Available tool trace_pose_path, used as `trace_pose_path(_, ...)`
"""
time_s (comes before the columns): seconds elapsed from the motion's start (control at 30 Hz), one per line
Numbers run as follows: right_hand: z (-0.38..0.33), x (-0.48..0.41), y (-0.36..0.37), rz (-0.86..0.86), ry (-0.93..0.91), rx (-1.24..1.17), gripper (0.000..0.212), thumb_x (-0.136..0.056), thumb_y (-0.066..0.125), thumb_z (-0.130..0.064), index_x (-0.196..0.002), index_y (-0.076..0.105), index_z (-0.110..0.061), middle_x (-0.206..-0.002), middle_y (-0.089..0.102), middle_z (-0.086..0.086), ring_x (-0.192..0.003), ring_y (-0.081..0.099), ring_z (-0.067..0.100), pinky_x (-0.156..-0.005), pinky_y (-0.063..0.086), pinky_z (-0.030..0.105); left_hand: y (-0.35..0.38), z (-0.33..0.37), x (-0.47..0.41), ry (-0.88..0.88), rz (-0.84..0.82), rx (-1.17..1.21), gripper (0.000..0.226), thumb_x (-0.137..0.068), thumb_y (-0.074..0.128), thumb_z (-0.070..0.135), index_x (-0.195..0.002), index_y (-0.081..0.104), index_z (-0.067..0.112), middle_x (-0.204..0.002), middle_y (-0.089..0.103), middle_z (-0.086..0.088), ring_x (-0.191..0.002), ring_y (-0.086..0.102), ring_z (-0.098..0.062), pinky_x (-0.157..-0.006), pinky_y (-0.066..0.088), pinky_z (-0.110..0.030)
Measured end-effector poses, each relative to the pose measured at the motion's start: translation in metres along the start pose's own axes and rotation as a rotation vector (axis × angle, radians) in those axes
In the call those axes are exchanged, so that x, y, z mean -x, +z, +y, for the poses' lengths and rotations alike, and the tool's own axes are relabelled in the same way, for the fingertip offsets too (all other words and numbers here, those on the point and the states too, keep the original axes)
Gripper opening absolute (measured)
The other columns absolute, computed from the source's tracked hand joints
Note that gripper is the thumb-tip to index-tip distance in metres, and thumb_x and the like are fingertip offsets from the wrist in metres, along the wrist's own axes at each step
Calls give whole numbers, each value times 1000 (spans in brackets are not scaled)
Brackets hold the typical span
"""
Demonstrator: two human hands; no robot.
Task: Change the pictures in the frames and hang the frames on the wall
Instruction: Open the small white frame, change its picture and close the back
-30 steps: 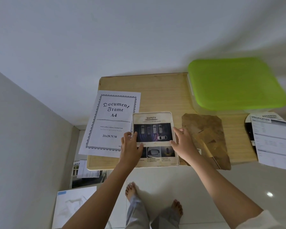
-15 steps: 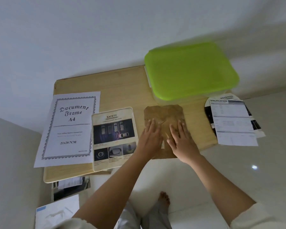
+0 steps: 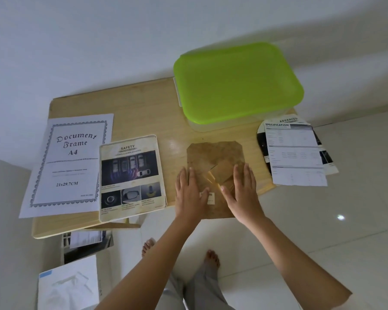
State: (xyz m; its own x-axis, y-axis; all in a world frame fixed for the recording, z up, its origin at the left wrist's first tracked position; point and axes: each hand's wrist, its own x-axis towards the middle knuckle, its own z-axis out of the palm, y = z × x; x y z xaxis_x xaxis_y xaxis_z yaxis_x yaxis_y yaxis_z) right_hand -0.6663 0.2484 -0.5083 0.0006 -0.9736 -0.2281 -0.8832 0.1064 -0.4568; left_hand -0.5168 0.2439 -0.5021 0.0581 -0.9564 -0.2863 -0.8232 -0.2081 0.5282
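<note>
The brown backing board (image 3: pixel 214 156) lies flat at the near edge of the table (image 3: pixel 126 108), right of the middle, and its near end hangs out past that edge. Both hands rest on it with fingers straight and together, gripping nothing: the left hand (image 3: pixel 189 193) on its left side, the right hand (image 3: pixel 242 191) on its right. A lighter strut (image 3: pixel 218 175) and a small white label (image 3: pixel 207 196) show between them.

Just left of the board, across a narrow strip of bare wood, the frame (image 3: pixel 131 177) lies face up with a "SAFETY" car picture in it. Its near edge also overhangs the table. A printed sheet (image 3: pixel 70 162) reading "Document Frame A4" touches the frame's left side and juts past the table's left edge and near-left corner.

A clear box (image 3: pixel 197 125) with a green lid (image 3: pixel 235 81) fills the far-right corner. What it holds cannot be seen. Specification pages (image 3: pixel 293 151) hang off the right edge.

Bare wood lies open along the far-left part of the table. More papers (image 3: pixel 85 240) lie on the floor under the near-left corner.
</note>
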Motion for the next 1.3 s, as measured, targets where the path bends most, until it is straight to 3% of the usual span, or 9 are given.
trace_pose_path(0.13,-2,-5,-3,70,50,-73,79,-89,54,-40,-147,12,-7,-155,8,13,-142,6,28,-114,15,37,-1,6,-6,-44,83,183,64,-90,56,22,-144,23,13,-144,27,-5,-133,24,-23,-111,25,-35)
trace_pose_path(0.27,0,-16,-10,111,135,-150,74,-86,61,-34,-143,24,-7,-146,25,14,-130,22,28,-102,34,34,-4,10,-16,-191,53,343,60,-91,55,24,-143,27,18,-138,32,-6,-128,33,-24,-108,35,-41)
trace_pose_path(0.43,1,-27,-18,106,279,-320,71,-85,64,-31,-143,27,-12,-141,28,13,-129,25,26,-94,40,32,-5,5,-25,-270,58,525,58,-91,54,21,-144,29,25,-130,40,-4,-115,46,-21,-101,43,-44)
trace_pose_path(0.57,2,-26,-19,98,331,-545,82,-68,73,-45,-139,38,-23,-133,42,6,-125,41,24,-96,47,35,-13,0,-26,-216,86,620,51,-91,51,17,-139,39,28,-122,54,-5,-100,59,-18,-89,52,-40)
trace_pose_path(0.8,-36,-32,-12,77,279,-647,80,-66,79,-37,-136,43,-23,-126,51,8,-114,52,20,-97,48,40,-56,-32,-27,-165,148,676,48,-90,56,16,-135,45,27,-116,57,-9,-97,60,-20,-85,55,-39)
trace_pose_path(1.0,-103,-46,16,7,170,-643,77,-66,79,-30,-134,45,-25,-122,49,9,-109,54,22,-93,50,41,-94,-93,-18,-271,262,674,52,-87,60,13,-136,46,21,-114,60,-9,-97,61,-18,-89,52,-39)
trace_pose_path(1.13,-145,-53,35,-31,131,-625,75,-71,78,-22,-137,42,-21,-123,42,8,-112,50,20,-99,45,36,-118,-128,-15,-303,341,663,50,-86,59,5,-134,48,14,-100,62,-8,-78,58,-8,-67,47,-9)
trace_pose_path(1.23,-168,-58,44,-33,107,-605,75,-70,78,-22,-136,43,-20,-122,43,9,-111,51,20,-98,45,32,-129,-150,-20,-341,348,614,50,-87,58,10,-135,46,17,-110,58,-13,-86,56,-12,-71,43,-12)
trace_pose_path(1.3,-176,-62,50,-36,113,-586,75,-70,78,-22,-136,43,-20,-122,44,9,-110,51,20,-96,44,28,-133,-159,-23,-326,317,583,51,-88,58,15,-137,45,20,-116,56,-10,-96,57,-17,-83,48,-26)
